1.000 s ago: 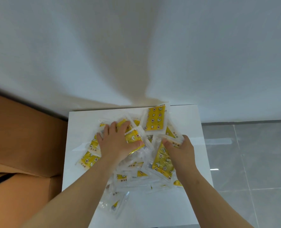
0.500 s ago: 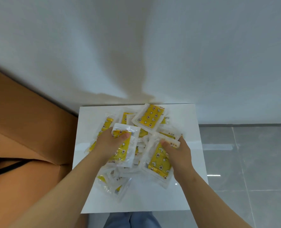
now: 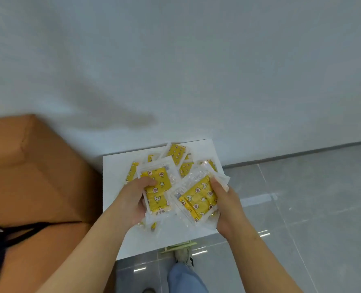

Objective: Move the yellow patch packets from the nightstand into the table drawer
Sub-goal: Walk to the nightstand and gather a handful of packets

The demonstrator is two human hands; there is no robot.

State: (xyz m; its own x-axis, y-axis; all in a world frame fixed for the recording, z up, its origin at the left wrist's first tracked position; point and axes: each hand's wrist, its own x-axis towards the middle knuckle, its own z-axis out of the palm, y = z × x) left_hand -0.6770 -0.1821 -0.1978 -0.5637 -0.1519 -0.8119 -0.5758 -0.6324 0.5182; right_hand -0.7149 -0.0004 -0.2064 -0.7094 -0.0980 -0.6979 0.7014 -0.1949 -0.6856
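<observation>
Yellow stack (image 3: 157, 191) gripped by left hand (image 3: 133, 199) runs up-down at frame centre; right hand (image 3: 228, 210) clamps second stack (image 3: 198, 197), slanting toward upper right. Loose packets (image 3: 176, 152) lie on white nightstand (image 3: 116, 187); grey tiled floor (image 3: 302, 197) on the right.

Pkts (image 3: 153, 226) under held stacks (image 3: 157, 191) mostly hidden (count unclear); forearms (image 3: 86, 250) cropped.

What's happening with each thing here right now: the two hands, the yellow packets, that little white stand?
left hand: grips a bundle of packets, thumb on top.
right hand: grips a second bundle.
left bundle: held, apparently raised off the top.
right bundle: held, tilted.
loose packets: lying heaped at the back, not yet picked up.
nightstand: packets on it.
table drawer: not in view.
</observation>
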